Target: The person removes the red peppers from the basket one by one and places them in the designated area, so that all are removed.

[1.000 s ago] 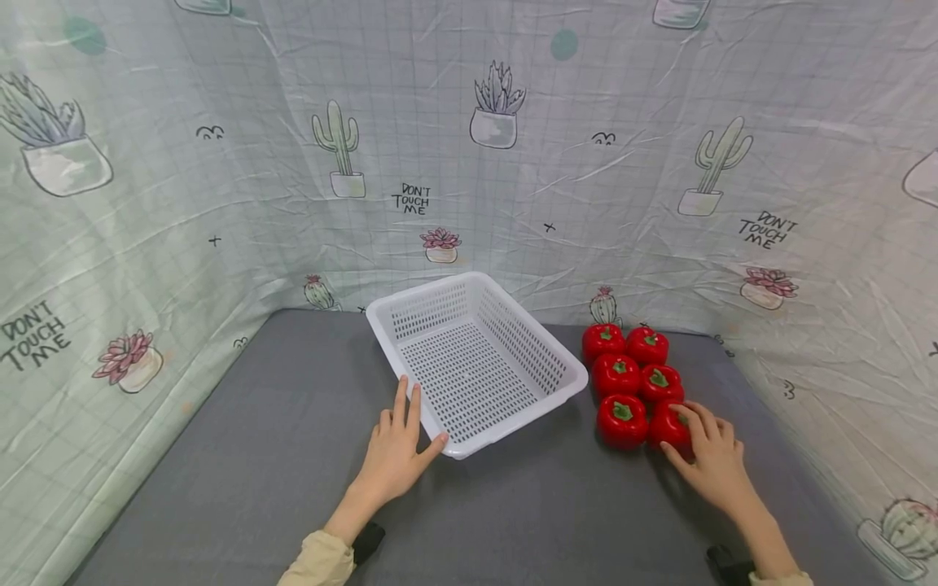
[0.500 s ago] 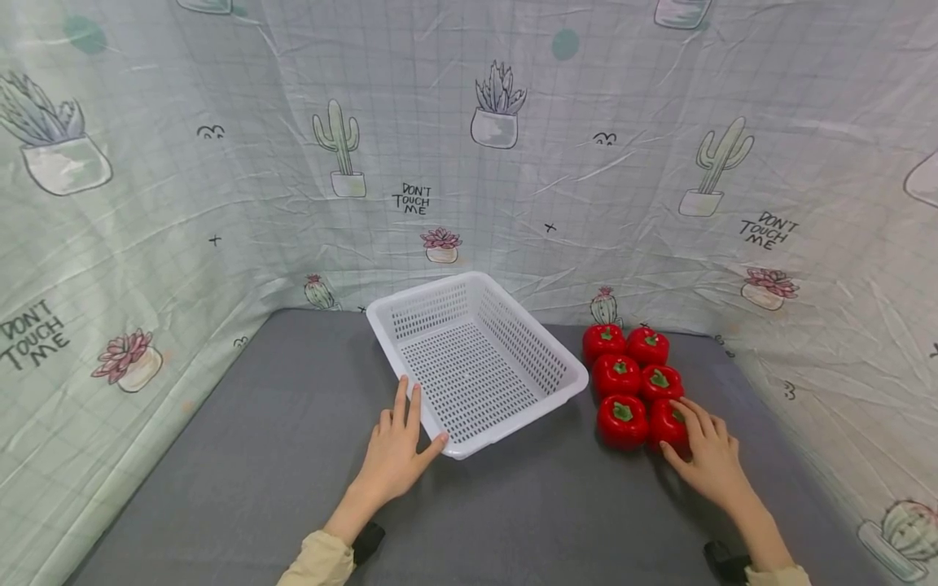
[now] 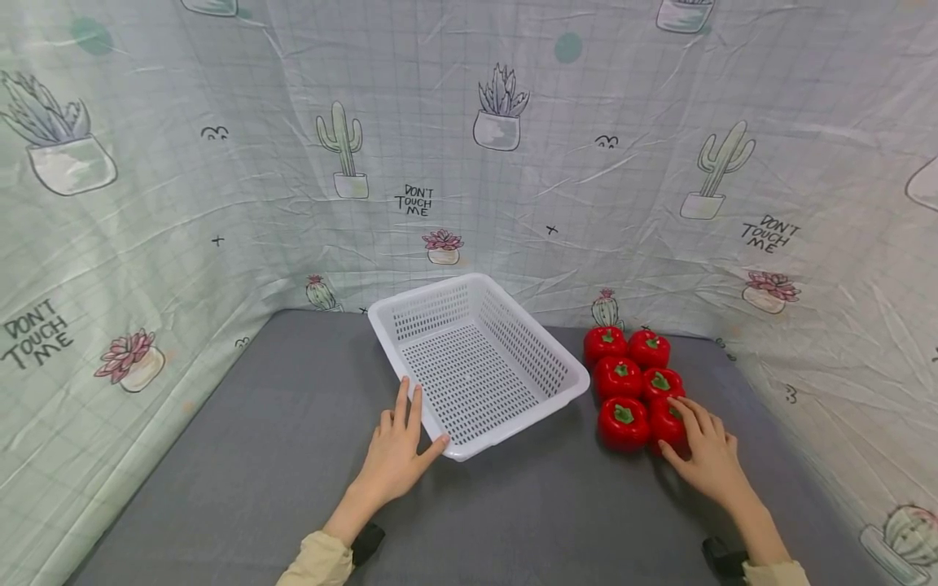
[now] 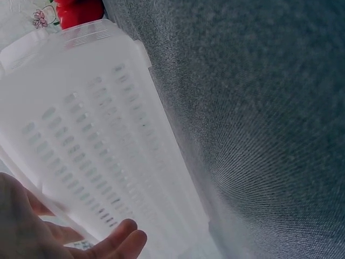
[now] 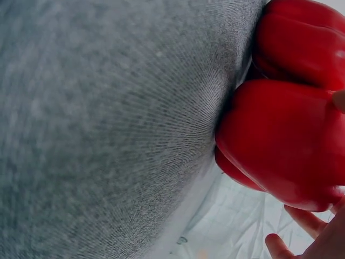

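My right hand holds the nearest right-hand red bell pepper, thumb on its left side and fingers over its top and right. In the right wrist view that pepper still stands on the grey cloth, with the thumb tip against it and two fingers spread below. On the white perforated basket rests my left hand, its fingers fairly straight along the rim and the thumb at the near corner. Two fingertips lie outside the basket wall in the left wrist view.
Several other red bell peppers stand close together in two columns, right of the basket. Grey cloth covers the table. A cactus-printed curtain closes off the back and both sides.
My right hand has shifted slightly left and closed in around the near right pepper. The left hand, the basket and the other peppers stay in place.
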Demonstrator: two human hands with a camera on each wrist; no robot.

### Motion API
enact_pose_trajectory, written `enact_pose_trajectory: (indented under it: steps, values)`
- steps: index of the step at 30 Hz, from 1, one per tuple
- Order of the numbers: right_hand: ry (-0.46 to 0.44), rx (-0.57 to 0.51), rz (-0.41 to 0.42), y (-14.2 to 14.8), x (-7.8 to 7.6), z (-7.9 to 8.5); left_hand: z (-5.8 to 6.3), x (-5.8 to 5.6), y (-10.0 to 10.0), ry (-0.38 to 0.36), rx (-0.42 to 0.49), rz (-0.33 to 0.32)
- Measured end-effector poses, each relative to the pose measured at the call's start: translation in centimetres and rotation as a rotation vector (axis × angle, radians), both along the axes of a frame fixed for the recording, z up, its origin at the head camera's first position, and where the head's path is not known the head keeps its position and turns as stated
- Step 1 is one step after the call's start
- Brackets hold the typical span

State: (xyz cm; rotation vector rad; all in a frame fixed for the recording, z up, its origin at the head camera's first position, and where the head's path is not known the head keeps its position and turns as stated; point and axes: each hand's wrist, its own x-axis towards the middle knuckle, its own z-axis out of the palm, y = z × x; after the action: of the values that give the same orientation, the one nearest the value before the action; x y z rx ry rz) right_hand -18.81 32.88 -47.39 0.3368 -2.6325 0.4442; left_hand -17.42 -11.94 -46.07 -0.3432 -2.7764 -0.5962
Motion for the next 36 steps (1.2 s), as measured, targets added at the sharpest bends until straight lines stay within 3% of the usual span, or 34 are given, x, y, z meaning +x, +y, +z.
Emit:
enact_pose_trajectory:
  steps: [16,36]
  values:
    - [-0.056,0.006,-0.035,0.21,0.04,0.47,0.52,0.15,0.03,-0.001,-0.002,-0.008]
    - [-0.054,0.024,0.007,0.72,-0.55,0.05,0.53,0.07,-0.01,-0.034,0.011,-0.011]
